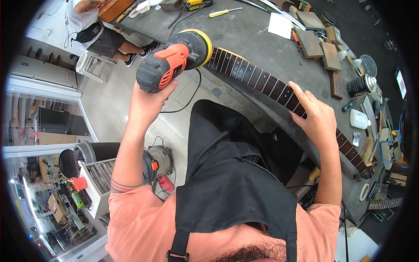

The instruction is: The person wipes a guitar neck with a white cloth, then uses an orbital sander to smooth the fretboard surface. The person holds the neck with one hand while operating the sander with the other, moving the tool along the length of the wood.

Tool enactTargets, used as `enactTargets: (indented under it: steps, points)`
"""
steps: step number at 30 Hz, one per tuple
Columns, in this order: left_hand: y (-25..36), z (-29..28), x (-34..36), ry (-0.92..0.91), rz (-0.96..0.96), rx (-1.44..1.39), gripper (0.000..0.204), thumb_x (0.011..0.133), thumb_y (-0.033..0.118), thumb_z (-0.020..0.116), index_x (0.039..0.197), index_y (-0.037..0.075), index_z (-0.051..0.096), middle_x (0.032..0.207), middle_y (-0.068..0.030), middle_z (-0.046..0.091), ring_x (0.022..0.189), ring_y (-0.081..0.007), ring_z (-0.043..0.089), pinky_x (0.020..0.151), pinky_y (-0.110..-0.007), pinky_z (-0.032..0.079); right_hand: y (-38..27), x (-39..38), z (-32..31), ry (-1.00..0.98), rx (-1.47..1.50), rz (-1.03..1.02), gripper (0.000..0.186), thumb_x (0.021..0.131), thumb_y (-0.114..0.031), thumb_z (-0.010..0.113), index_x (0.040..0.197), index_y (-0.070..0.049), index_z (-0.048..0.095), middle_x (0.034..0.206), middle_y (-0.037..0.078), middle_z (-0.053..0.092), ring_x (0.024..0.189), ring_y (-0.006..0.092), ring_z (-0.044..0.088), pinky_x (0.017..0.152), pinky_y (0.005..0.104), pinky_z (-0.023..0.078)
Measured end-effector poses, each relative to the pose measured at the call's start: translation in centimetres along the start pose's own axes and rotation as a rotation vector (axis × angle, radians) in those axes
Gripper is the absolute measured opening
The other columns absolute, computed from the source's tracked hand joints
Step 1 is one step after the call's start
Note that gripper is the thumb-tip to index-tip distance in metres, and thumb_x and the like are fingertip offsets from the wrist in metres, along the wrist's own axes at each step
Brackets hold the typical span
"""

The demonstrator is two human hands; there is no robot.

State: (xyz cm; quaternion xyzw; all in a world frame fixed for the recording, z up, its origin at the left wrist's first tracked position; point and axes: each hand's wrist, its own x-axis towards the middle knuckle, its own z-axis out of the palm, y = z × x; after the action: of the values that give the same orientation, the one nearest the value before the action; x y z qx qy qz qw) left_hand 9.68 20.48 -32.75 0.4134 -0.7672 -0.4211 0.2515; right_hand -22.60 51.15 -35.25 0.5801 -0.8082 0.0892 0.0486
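Two bare hands in the head view, both on something. Left hand (149, 101): wrapped around the rear body of an orange-and-black sander (172, 59), thumb on the near side. Sander tilted, its yellow-rimmed disc right at the left end of a guitar neck (262, 81); can't tell if pad and wood are touching. Right hand (316, 111): fingers on the far edge of the neck, thumb on the near edge, pinching it across its width. Neck lies along the near edge of the grey workbench (253, 32), running from the sander down to the right, dark fretboard up. On the bench beyond: yellow-handled screwdriver (225, 12), white paper (280, 25), wooden blocks (330, 56). Right side: black can (361, 85), white bottle (359, 118). Second person (83, 22) upper left, at the bench. Black apron (235, 196) on the wearer.
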Motion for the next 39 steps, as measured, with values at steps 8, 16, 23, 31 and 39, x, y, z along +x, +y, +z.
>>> enactTargets:
  steps: [8, 16, 23, 31, 39]
  points:
    - [-1.7, 0.4, -1.2, 0.008, 0.071, 0.016, 0.071, 0.096, -0.002, 0.086, 0.162, 0.003, 0.06, 0.149, -0.011, 0.075, 0.139, -0.0186, 0.068, 0.122, -0.037, 0.05, -0.2, 0.2, -0.2, 0.012, 0.001, -0.008, 0.097, 0.082, -0.018, 0.094, 0.17, -0.031, 0.056, 0.1, 0.007, 0.068, 0.083, 0.0323, 0.072, 0.073, 0.0453, 0.058]
    - [-3.1, 0.1, -2.7, 0.093, 0.006, -0.096, 0.031, 0.101, 0.016, 0.087, 0.128, 0.004, 0.079, 0.087, 0.0021, 0.072, 0.068, -0.0067, 0.063, 0.061, -0.027, 0.051, 0.2, 0.3, 0.2, 0.034, 0.0, -0.021, 0.101, 0.08, -0.02, 0.096, 0.171, -0.033, 0.054, 0.098, 0.005, 0.067, 0.08, 0.0289, 0.072, 0.071, 0.0446, 0.06]
    - [-4.1, 0.8, -1.8, 0.065, 0.091, -0.032, 0.027, 0.101, 0.015, 0.086, 0.123, 0.003, 0.078, 0.087, 0.002, 0.072, 0.068, -0.0069, 0.063, 0.06, -0.028, 0.051, 0.1, 0.5, 0.0, 0.026, 0.005, -0.016, 0.099, 0.081, -0.019, 0.095, 0.171, -0.034, 0.055, 0.098, 0.005, 0.068, 0.081, 0.0288, 0.073, 0.071, 0.0447, 0.06]
    - [-4.5, 0.9, -2.3, 0.058, 0.075, -0.019, 0.027, 0.101, 0.014, 0.085, 0.125, 0.003, 0.078, 0.088, 0.0025, 0.072, 0.067, -0.006, 0.062, 0.059, -0.027, 0.05, 0.4, 0.5, 0.2, 0.023, 0.02, -0.013, 0.099, 0.082, -0.019, 0.095, 0.171, -0.034, 0.054, 0.099, 0.005, 0.069, 0.081, 0.0293, 0.073, 0.071, 0.0449, 0.06]
    - [-5.9, 1.3, -3.0, 0.051, 0.095, 0.0, 0.035, 0.101, 0.014, 0.084, 0.134, 0.004, 0.076, 0.088, 0.0027, 0.072, 0.068, -0.006, 0.062, 0.059, -0.027, 0.05, 0.6, 0.4, 0.4, 0.034, 0.024, -0.025, 0.099, 0.082, -0.02, 0.095, 0.171, -0.034, 0.054, 0.101, 0.005, 0.07, 0.083, 0.0295, 0.074, 0.072, 0.045, 0.061]
